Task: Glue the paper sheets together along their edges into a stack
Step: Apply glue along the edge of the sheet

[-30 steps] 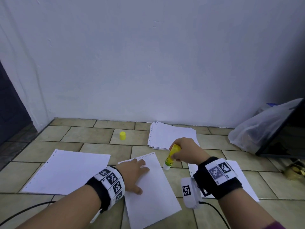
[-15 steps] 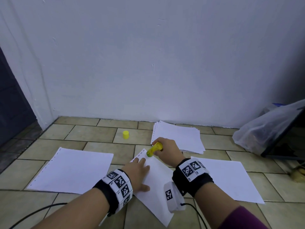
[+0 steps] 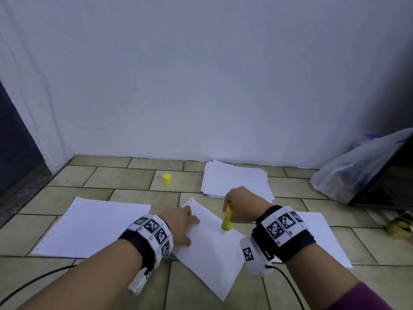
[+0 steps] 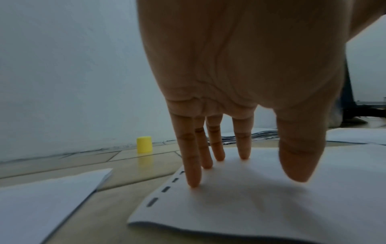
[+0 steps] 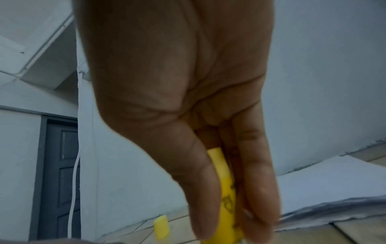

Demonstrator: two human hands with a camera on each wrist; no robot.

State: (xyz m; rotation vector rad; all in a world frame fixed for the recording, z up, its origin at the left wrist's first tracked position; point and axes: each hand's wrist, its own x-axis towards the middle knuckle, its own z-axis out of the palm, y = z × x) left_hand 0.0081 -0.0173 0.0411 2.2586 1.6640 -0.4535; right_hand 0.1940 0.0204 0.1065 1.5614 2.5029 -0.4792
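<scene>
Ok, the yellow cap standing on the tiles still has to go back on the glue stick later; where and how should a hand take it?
Pinch the yellow cap across its round side wall, coming from straight above. It stands upright and alone on the floor tile, left of the paper stack, so two fingers probably fit on opposite sides.

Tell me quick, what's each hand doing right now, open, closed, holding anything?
Left hand: open, straight fingers pressing flat on the middle paper sheet.
Right hand: closed around the yellow glue stick, tip down on that sheet.
</scene>
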